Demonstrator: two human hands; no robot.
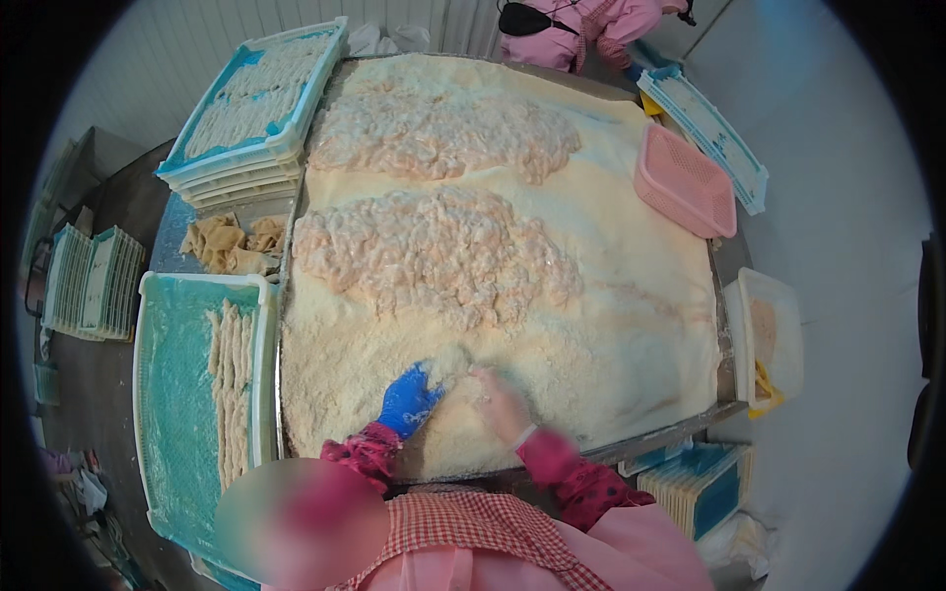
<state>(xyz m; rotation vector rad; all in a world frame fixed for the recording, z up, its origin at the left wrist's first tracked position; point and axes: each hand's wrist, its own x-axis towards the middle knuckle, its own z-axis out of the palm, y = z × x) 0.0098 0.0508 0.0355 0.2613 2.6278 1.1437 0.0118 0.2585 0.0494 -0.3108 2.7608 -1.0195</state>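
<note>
My left hand (pixel 409 400), in a blue glove, is low over a wide bed of pale crumbs (pixel 335 394) near the table's front edge. Facing it is my right hand (pixel 503 408), pale and dusted with crumbs. Between the two sets of fingertips is a crumb-covered lump (pixel 449 362). Both hands are curled inward at it, their fingertips partly covered by crumbs, so what they grip is not clear. Just beyond lies a heap of wet, pinkish raw meat pieces (pixel 434 251), and a second meat heap (pixel 443 133) is farther back.
At left, a white-rimmed tray with turquoise lining (pixel 177 394) holds several coated strips (pixel 232 384). Behind it are brown cloths (pixel 232 244) and stacked trays (pixel 241 163). A pink basket (pixel 685 182) and white tub (pixel 769 335) line the right side. A co-worker (pixel 572 34) stands at the far edge.
</note>
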